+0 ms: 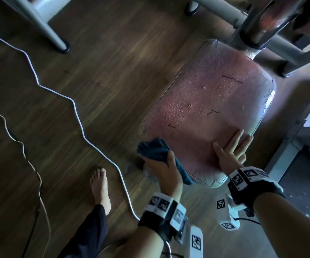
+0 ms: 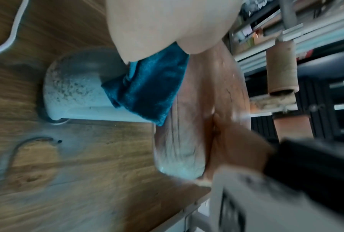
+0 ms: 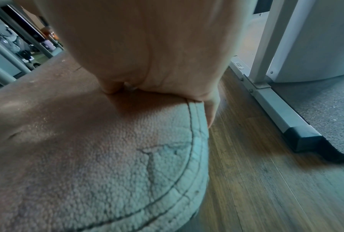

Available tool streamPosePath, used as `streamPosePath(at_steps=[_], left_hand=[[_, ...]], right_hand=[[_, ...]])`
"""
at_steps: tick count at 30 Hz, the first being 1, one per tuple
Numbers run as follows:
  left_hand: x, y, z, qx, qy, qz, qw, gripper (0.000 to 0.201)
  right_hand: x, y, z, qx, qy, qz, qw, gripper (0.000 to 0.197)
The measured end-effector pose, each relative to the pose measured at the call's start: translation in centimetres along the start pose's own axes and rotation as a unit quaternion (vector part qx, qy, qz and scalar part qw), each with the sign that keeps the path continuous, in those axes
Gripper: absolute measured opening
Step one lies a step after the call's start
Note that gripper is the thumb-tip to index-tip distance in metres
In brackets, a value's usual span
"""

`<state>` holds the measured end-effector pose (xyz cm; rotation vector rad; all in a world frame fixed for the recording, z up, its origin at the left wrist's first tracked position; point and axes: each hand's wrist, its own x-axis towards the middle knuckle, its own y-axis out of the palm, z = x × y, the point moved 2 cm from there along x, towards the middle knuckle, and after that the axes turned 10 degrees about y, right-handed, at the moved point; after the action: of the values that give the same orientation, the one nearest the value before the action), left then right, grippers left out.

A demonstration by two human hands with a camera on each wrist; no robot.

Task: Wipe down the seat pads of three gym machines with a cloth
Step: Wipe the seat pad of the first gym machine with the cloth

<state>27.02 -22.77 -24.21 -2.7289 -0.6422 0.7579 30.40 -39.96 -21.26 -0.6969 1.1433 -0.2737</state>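
Left hand [image 1: 161, 167] gripping cloth [image 1: 156, 148], seat pad [image 1: 202, 108] corner

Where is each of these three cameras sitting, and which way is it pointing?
Head: looks down at the red seat pad and floor; shows both forearms, left hand, right hand, one bare foot.
Left wrist: looks along the left hand gripping the blue cloth at the pad's edge.
Right wrist: looks along the right hand resting flat on the pad.
All three share the seat pad.
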Motion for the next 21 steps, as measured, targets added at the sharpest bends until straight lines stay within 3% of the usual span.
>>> streamPosePath(at_steps=[3,6,10,12,15,17,21], left_hand=[[3.0,-1.0,-0.9,0.025,0.001,-0.020,0.999,0.093],[2.5,-1.5,-1.1,0.051,0.016,0.000,0.999,0.092],[-0.2,-1.6,0.5,0.046,0.029,0.114,0.992,0.110],[0.7,-2.0,0.3,0.023,0.010,0.112,0.993,0.114],[4.9,-2.8,-1.7,0.072,0.017,0.062,0.995,0.093],[8.0,-3.6,-3.0,0.129,0.092,0.054,0.986,0.086],[9.7,-4.6,-3.9,0.197,0.270,0.126,0.934,0.069]], right_hand=[[0.2,0.1,-0.2,-0.004,-0.006,-0.004,1.000,0.087],[0.3,0.0,-0.2,0.004,-0.007,-0.004,1.000,0.084],[0.3,0.1,-0.2,0.011,0.002,-0.002,1.000,0.085],[0.2,0.1,-0.1,0.012,0.003,-0.005,1.000,0.084],[0.2,0.2,-0.1,0.014,0.004,-0.007,1.000,0.082],[0.3,0.2,-0.2,0.012,0.000,-0.011,1.000,0.082],[0.1,0.2,-0.1,0.019,0.005,-0.011,1.000,0.085]])
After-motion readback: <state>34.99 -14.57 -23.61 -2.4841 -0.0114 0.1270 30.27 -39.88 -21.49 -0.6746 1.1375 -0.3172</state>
